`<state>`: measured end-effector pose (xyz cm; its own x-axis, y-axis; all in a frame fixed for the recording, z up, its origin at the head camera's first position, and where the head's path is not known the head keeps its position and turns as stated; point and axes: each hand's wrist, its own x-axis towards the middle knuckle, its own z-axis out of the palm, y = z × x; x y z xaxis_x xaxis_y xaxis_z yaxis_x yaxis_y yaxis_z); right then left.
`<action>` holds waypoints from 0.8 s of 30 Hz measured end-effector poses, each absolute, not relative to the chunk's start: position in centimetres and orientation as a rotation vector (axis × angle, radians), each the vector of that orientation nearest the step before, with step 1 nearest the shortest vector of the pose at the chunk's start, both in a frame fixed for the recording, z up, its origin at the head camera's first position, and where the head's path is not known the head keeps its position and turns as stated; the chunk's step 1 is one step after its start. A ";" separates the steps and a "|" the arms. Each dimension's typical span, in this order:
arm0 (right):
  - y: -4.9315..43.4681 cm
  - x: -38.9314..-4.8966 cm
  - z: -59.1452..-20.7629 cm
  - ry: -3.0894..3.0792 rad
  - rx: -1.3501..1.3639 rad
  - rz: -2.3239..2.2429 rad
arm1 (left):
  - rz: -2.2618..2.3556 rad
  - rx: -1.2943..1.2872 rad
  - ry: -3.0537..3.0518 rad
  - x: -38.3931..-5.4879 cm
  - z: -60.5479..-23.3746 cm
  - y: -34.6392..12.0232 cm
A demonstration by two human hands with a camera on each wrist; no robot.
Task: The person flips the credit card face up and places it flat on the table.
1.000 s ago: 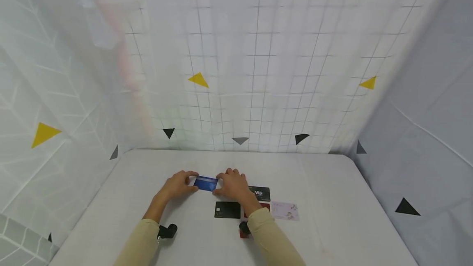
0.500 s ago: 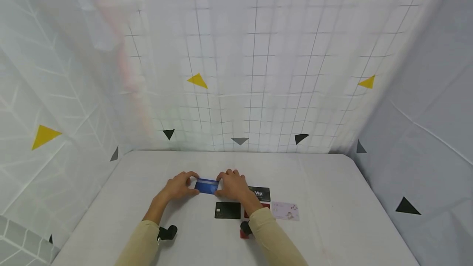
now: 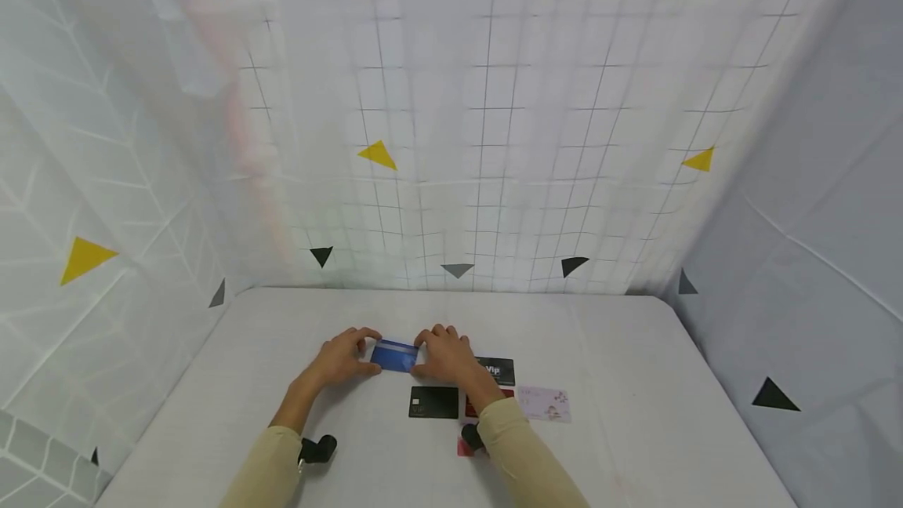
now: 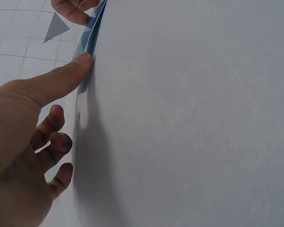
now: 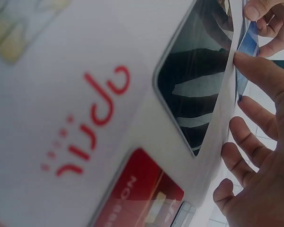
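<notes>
A blue card (image 3: 395, 357) with a pale stripe near its far edge is between my hands. My left hand (image 3: 342, 357) holds its left end, index finger at the far edge and thumb at the near edge. At the right end, my right hand (image 3: 446, 355) pinches it the same way. In the left wrist view the card (image 4: 87, 42) shows almost edge-on, close to the white tabletop; whether it touches the surface I cannot tell. The remaining fingers of my right hand (image 5: 260, 161) are loosely bent in the right wrist view.
Near my right forearm lie a black card (image 3: 433, 403), a dark "Vip" card (image 3: 499, 371), a pale pink card (image 3: 544, 404) and a partly hidden red card (image 3: 471, 406). A red patch (image 3: 465, 448) shows below the wrist. A pale card with red lettering (image 5: 92, 123) looms close in the right wrist view.
Between one second and half a second ago, the blue card shifted slightly toward me and right, with both hands still holding it. Since then it has barely moved.
</notes>
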<state>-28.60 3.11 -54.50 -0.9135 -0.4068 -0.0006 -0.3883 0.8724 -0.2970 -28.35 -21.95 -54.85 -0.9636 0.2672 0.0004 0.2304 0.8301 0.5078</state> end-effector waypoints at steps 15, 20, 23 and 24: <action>4.4 -28.2 -54.2 2.956 -0.645 -0.522 | 0.872 0.492 2.901 -28.1 -54.5 -20.7; 5.3 -28.0 -54.2 2.951 -0.685 -0.575 | 0.872 0.537 2.893 -27.8 -54.4 -20.4; 6.1 -27.9 -54.1 2.960 -0.716 -0.617 | 0.875 0.582 2.896 -27.7 -54.2 -20.0; 6.4 -27.9 -54.1 2.962 -0.715 -0.638 | 0.887 0.598 2.889 -27.6 -54.0 -19.8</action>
